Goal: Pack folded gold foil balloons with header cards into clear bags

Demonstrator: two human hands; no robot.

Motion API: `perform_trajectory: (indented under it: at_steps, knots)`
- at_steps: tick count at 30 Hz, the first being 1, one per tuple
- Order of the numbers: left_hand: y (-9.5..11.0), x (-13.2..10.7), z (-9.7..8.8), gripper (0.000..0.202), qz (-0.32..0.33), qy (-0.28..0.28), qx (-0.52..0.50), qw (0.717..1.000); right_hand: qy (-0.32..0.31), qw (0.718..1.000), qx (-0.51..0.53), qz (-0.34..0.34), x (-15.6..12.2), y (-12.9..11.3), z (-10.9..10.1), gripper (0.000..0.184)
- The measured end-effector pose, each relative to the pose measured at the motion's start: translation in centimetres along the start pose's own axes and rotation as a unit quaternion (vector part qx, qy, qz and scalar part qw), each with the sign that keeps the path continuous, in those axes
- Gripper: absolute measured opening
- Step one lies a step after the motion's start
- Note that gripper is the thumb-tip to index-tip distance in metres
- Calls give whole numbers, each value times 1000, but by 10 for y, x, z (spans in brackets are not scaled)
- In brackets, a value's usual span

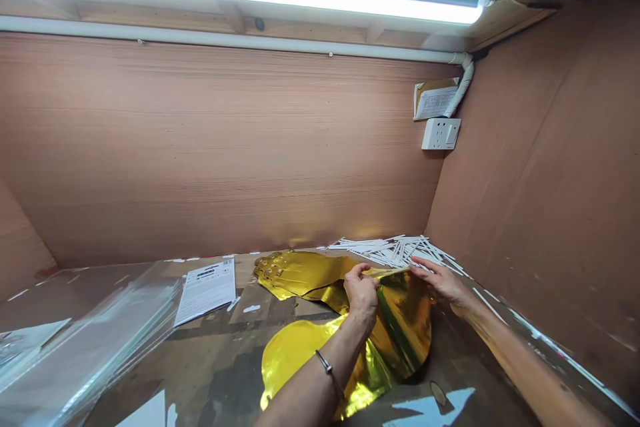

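A shiny gold foil balloon (400, 333), flat and uninflated, lies on the worktable in front of me. My left hand (361, 293) pinches its upper edge, with a bracelet on that wrist. My right hand (440, 280) rests on the foil's far right edge with fingers stretched toward a heap of white straws (395, 250). More gold foil pieces (290, 273) lie stacked just behind to the left.
A pile of clear plastic bags (90, 340) covers the table's left side, with a printed white card (207, 290) beside it. Wooden walls enclose the booth on three sides. A white power socket (440, 133) hangs in the back right corner under a tube light.
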State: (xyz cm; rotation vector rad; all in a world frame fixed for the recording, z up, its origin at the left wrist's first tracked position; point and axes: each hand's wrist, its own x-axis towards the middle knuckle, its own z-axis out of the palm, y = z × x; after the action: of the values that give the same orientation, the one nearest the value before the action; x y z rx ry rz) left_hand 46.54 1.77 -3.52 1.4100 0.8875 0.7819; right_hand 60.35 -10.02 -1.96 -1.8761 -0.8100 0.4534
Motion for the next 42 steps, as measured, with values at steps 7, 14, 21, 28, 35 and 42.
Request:
perform_trajectory:
  at_steps: [7,14,21,28,35,42]
  knots:
    - [18,-19,-17,34,50,-38,-117,991,-91,995,32,-20,-8,-58,-7,45]
    - [42,-33,-43,13,116,-67,-123,983,-93,976,-144,-134,-21,-151,-6,29]
    - [104,-46,-93,7,229,-27,-138,963,7,792,-445,-417,-68,-272,3,13]
    - [138,-71,-159,30,287,-70,-144,944,77,587,-570,-570,-105,-356,39,21]
    - [108,-81,-230,25,240,-112,-49,963,105,583,-580,-559,-123,-406,55,26]
    - [90,-87,-285,23,192,-160,6,968,99,618,-528,-574,-128,-410,52,39]
